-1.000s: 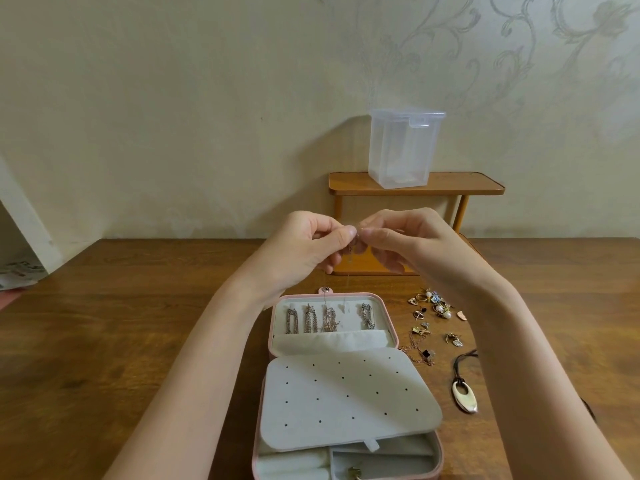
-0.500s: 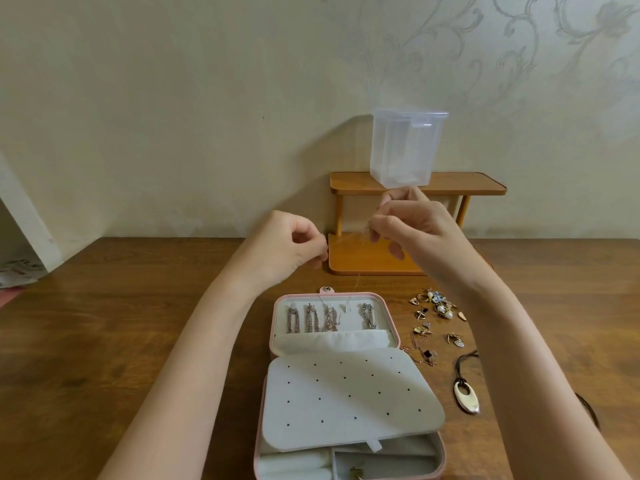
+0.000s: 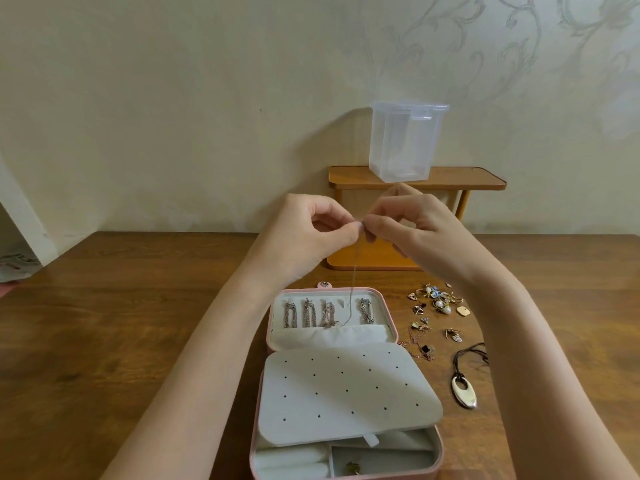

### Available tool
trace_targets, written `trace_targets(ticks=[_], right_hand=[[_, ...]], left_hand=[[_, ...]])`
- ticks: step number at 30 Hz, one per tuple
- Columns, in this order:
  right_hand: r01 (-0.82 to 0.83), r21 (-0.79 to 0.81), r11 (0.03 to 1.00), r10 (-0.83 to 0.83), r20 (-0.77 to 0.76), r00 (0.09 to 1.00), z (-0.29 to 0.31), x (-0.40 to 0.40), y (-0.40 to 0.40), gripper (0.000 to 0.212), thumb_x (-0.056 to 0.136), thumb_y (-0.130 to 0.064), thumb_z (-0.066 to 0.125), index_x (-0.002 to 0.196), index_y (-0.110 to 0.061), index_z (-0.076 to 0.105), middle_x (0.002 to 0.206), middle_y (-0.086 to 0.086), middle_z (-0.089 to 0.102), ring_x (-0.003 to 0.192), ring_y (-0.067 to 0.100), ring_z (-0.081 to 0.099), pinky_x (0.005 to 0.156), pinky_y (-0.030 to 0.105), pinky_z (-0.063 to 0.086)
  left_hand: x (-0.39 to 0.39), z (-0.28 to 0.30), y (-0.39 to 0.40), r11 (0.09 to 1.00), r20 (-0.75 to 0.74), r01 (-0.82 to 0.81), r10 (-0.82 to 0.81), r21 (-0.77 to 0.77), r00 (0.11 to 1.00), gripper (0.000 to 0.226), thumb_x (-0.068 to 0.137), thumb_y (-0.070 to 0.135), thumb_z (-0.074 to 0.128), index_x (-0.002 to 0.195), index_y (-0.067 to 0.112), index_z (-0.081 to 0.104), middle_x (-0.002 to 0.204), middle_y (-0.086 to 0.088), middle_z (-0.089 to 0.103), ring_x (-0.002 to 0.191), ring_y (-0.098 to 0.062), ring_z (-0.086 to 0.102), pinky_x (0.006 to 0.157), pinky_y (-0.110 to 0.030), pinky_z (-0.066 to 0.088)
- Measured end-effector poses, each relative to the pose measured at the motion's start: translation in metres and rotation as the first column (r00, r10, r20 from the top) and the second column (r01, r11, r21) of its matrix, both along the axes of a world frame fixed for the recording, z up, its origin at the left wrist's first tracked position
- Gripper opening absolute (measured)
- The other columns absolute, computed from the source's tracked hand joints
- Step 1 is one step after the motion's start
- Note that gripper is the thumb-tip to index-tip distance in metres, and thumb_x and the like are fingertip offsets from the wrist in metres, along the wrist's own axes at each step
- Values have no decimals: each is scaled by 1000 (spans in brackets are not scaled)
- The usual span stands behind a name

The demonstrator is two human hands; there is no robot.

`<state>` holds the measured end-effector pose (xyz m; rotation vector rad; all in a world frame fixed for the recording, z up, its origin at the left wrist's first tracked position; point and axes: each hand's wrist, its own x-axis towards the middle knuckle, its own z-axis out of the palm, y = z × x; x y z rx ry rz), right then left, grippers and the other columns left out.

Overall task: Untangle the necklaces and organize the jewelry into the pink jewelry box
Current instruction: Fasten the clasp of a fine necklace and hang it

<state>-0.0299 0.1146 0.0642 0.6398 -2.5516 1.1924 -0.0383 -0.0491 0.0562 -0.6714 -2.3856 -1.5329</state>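
- A thin chain necklace [image 3: 354, 271] hangs from the point where the two hands meet; it drops straight down and its lower end reaches the lid half of the pink jewelry box [image 3: 388, 308], between the chains already hung there
- The left hand [image 3: 308, 233] pinches the chain between thumb and forefinger; the right hand [image 3: 412, 225] pinches it just beside, fingertip to fingertip, so the hands are together and both clamped on the chain
- The box lies open on the tabletop [image 3: 121, 323] below the hands; four hung chains [image 3: 308, 315] line its lid half; a white perforated panel [image 3: 346, 393] covers most of the near half
- Loose earrings and rings [image 3: 434, 301] lie on the tabletop just right of the box, near the right forearm; a corded oval pendant [image 3: 464, 391] lies nearer, beside the box
- A clear plastic container [image 3: 405, 142] stands on a small wooden shelf [image 3: 467, 178] behind the hands, against the wall
- The chain is so fine that its upper run near the fingers is hard to trace; whether a knot sits at the pinch cannot be told; the box's near edge is cut off by the frame; a small item [image 3: 352, 467] in a near compartment is too small to identify; the right forearm hides part of the pendant's cord
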Motion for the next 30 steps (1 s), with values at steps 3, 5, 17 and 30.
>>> trace_targets(ticks=[3, 5, 17, 30], right_hand=[[27, 17, 999, -26, -49, 998, 0, 1, -1, 28, 91, -20, 56, 65, -28, 60, 88, -7, 48, 75, 0, 46, 65, 4, 34], [6, -23, 1000, -6, -32, 999, 0, 2, -1, 28, 91, -19, 56, 65, -27, 61, 86, -9, 47, 71, -2, 45, 64, 7, 35], [20, -141, 990, -28, -52, 998, -1, 2, -1, 33, 90, -12, 55, 60, -25, 59, 81, -6, 43, 73, -1, 44, 64, 11, 36], [-93, -243, 966, 106, 42, 994, 1, 3, 8, 27, 96, -15, 48, 73, -11, 62, 79, 2, 48, 67, 4, 46, 56, 20, 41]], left_hand=[[2, -1, 2, 996, -40, 45, -48, -72, 998, 11, 85, 19, 64, 75, 24, 66, 70, 10, 66, 68, 0, 61, 64, -12, 49], [1, -1, 0, 994, -77, 75, -82, -84, 994, 11, 86, 18, 62, 76, 23, 64, 73, 6, 65, 68, -3, 59, 65, -13, 49], [-8, -18, 5, 944, -434, -115, -32, -308, 900, 17, 90, 11, 49, 76, 7, 56, 64, 0, 54, 57, -15, 48, 52, -23, 37], [5, 3, 0, 998, -231, 43, -31, 44, 973, 16, 84, 9, 67, 89, 24, 70, 86, 7, 71, 80, -6, 66, 72, -15, 52]])
